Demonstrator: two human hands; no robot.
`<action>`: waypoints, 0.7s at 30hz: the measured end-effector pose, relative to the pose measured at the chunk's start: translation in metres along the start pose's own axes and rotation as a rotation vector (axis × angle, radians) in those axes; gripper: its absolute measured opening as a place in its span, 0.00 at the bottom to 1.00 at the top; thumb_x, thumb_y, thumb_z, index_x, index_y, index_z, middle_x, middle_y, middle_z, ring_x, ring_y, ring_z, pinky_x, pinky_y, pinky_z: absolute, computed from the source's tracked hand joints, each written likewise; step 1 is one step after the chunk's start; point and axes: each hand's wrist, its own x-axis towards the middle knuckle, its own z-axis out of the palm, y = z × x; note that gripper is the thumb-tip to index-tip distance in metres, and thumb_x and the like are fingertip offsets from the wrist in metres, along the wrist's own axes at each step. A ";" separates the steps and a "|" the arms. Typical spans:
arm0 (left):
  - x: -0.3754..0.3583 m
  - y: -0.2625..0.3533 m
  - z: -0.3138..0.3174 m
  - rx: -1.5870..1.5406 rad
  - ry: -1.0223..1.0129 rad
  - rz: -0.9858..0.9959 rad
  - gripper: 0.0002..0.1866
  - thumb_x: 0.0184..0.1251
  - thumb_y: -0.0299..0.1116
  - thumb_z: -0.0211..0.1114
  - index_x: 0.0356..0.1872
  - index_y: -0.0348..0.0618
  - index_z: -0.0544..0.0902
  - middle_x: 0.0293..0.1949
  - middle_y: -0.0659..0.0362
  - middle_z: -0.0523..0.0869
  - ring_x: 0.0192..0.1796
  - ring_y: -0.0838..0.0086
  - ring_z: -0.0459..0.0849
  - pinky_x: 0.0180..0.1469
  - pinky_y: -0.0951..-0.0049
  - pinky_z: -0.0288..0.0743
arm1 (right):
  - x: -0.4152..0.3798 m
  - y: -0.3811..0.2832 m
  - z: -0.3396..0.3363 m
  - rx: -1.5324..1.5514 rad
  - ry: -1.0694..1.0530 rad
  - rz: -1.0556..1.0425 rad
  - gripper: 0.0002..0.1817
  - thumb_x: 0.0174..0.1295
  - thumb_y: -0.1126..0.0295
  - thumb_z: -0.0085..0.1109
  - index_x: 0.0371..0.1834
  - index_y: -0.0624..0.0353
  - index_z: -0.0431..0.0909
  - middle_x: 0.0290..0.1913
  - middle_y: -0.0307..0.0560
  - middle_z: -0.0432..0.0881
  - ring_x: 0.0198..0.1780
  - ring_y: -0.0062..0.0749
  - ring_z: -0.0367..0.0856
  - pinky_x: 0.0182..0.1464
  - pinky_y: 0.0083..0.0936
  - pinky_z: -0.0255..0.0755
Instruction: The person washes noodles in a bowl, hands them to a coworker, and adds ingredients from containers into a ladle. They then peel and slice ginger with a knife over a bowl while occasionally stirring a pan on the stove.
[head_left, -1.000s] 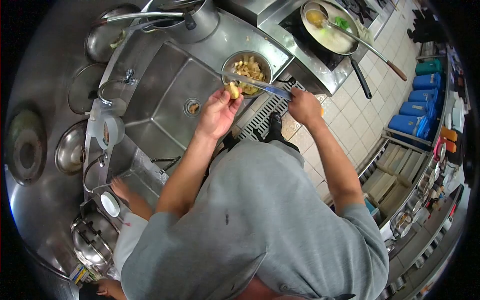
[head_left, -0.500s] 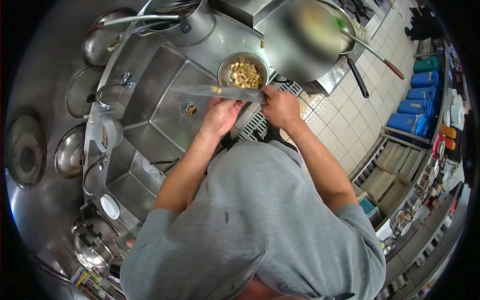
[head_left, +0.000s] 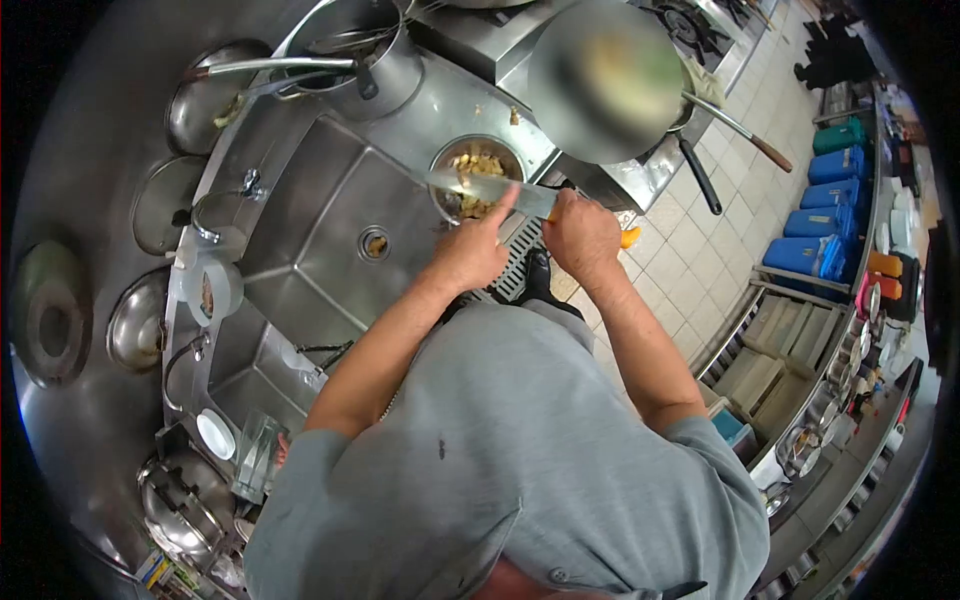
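Observation:
My right hand [head_left: 583,236] grips a large knife by its orange handle, whose end [head_left: 629,238] sticks out behind the fist. The broad blade [head_left: 535,199] points left across a round metal bowl [head_left: 437,163]. Chopped pale and brownish pieces [head_left: 480,163] lie in the bowl, and a few bits cling near the blade. My left hand [head_left: 472,252] is at the bowl's near side, its index finger stretched out against the blade. The other fingers of that hand are partly hidden; it grips nothing that I can see.
A steel sink [head_left: 325,205] with scraps in its drain [head_left: 374,245] lies to the left. A deep pot [head_left: 395,85] with long-handled utensils stands at the back. Pan handles [head_left: 704,180] project at the right. Blue bins [head_left: 808,257] line the far right. A blurred disc covers part of the view.
The knife has shifted to lie over the bowl, its blade now tilted down to the right. My left hand has moved right, from below the blade to one finger against it.

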 end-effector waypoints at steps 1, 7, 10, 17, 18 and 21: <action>0.006 0.007 -0.003 0.133 -0.008 -0.155 0.42 0.64 0.30 0.58 0.82 0.55 0.56 0.41 0.43 0.88 0.45 0.50 0.89 0.52 0.50 0.80 | -0.001 0.007 -0.006 -0.051 0.035 -0.025 0.15 0.57 0.60 0.67 0.40 0.59 0.79 0.33 0.57 0.87 0.38 0.54 0.88 0.41 0.47 0.82; 0.036 -0.038 -0.019 0.369 0.069 -0.295 0.33 0.67 0.35 0.58 0.76 0.54 0.69 0.44 0.42 0.89 0.47 0.47 0.89 0.54 0.48 0.81 | -0.032 0.078 -0.064 -0.134 -0.035 0.186 0.12 0.57 0.62 0.63 0.38 0.59 0.81 0.34 0.58 0.88 0.39 0.52 0.89 0.43 0.48 0.81; 0.073 -0.046 -0.045 0.302 0.102 -0.161 0.20 0.68 0.38 0.59 0.57 0.48 0.86 0.47 0.44 0.90 0.51 0.48 0.88 0.55 0.51 0.80 | -0.048 0.107 -0.064 -0.037 -0.047 0.271 0.13 0.58 0.61 0.63 0.38 0.60 0.82 0.35 0.59 0.88 0.40 0.55 0.88 0.43 0.49 0.80; 0.224 -0.034 -0.043 0.346 0.224 -0.244 0.17 0.64 0.41 0.70 0.51 0.46 0.89 0.52 0.50 0.90 0.55 0.53 0.88 0.58 0.55 0.81 | -0.072 0.132 0.005 0.424 0.011 0.427 0.17 0.60 0.59 0.64 0.42 0.61 0.84 0.38 0.63 0.87 0.43 0.58 0.87 0.47 0.47 0.79; 0.235 -0.032 -0.038 0.383 0.146 -0.297 0.18 0.63 0.41 0.72 0.51 0.46 0.89 0.54 0.50 0.90 0.56 0.53 0.88 0.60 0.56 0.81 | -0.078 0.130 0.008 0.456 0.018 0.444 0.16 0.59 0.59 0.65 0.42 0.62 0.84 0.37 0.63 0.87 0.43 0.59 0.87 0.46 0.46 0.79; 0.262 -0.039 -0.021 0.371 0.200 -0.337 0.18 0.61 0.39 0.72 0.50 0.43 0.89 0.54 0.47 0.89 0.58 0.53 0.87 0.61 0.55 0.80 | -0.098 0.137 0.021 0.497 0.043 0.515 0.15 0.59 0.61 0.66 0.42 0.61 0.84 0.36 0.62 0.87 0.42 0.58 0.87 0.45 0.44 0.80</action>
